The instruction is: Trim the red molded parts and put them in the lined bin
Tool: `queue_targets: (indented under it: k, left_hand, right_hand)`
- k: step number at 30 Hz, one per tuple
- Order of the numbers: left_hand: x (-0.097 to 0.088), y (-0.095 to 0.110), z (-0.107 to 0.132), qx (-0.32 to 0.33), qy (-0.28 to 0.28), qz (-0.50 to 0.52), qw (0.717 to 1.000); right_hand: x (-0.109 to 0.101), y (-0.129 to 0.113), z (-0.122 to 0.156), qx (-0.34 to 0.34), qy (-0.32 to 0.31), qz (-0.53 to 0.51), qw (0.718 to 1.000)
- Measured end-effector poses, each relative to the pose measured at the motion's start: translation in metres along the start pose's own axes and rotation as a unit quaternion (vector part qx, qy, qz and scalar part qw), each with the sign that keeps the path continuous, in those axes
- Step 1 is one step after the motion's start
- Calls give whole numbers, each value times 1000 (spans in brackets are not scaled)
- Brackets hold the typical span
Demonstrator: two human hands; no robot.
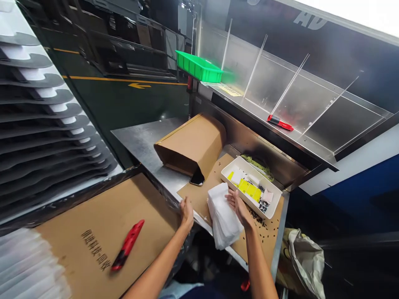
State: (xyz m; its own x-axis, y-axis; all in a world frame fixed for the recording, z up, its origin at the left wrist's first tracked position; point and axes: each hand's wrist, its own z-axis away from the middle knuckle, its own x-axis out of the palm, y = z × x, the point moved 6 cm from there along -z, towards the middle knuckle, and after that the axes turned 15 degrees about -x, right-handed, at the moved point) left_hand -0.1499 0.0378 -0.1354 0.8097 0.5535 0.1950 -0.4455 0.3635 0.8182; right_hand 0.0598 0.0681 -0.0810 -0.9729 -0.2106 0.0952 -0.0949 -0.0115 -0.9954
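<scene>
My left hand [187, 212] rests on the front edge of a brown cardboard sheet [205, 187] on the steel bench, fingers curled over the edge. My right hand [238, 206] lies on a stack of thin white bags [222, 216] that hangs over the bench edge, fingers partly spread on top of it. Just beyond the right hand stands a white tray [241, 164] holding yellow labels, white pieces and small black parts. Small black parts are scattered on the cardboard by the tray.
A brown cardboard box [191, 145] lies on its side, with a phone [197, 179] under its flap. A red utility knife [127, 245] lies on a cardboard carton at left. On the shelf are a green bin [199, 66] and a red marker [279, 123]. Stacked dark trays stand at left.
</scene>
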Motion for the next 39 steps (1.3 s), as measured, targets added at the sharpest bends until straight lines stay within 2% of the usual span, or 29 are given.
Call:
queue_targets:
  k: [2,3,6,8,10,13,15,18,23,27,30,33,39]
  left_hand:
    - [-12,7,6,84,16,-50,995]
    - [-10,9,13,126,3,-84,988]
    - [20,6,35,220,-86,-195,952]
    - [44,-3,44,249,-139,-260,922]
    - [58,-13,45,261,-160,-308,901]
    - [61,-24,40,270,-174,-354,878]
    - [57,-29,38,276,-181,-374,867]
    - [52,-34,37,278,-190,-399,853]
    - [54,-37,39,277,-209,-424,836]
    - [54,-34,42,278,-215,-434,830]
    - [55,-31,43,274,-215,-441,827]
    - [56,-30,43,267,-213,-445,828]
    - [58,-32,42,258,-209,-448,830]
  right_hand:
    - [1,21,-10,8,-6,4,1000]
    - [-1,26,-13,7,-8,7,1000]
    - [-15,29,-14,-2,-18,35,999]
    - [-29,24,-12,-16,-21,74,997]
    - [-46,17,-10,-37,-7,133,990]
    - [-72,8,-4,-65,30,242,968]
    - [-80,6,1,-70,41,306,949]
    - [-76,9,6,-64,23,368,927]
    - [-49,16,5,-46,-6,421,906]
    - [-29,13,4,-50,-12,442,896]
    - [-24,-1,5,-70,22,455,887]
    - [-34,-26,5,-102,84,446,885]
    - [-99,-90,11,-168,273,341,884]
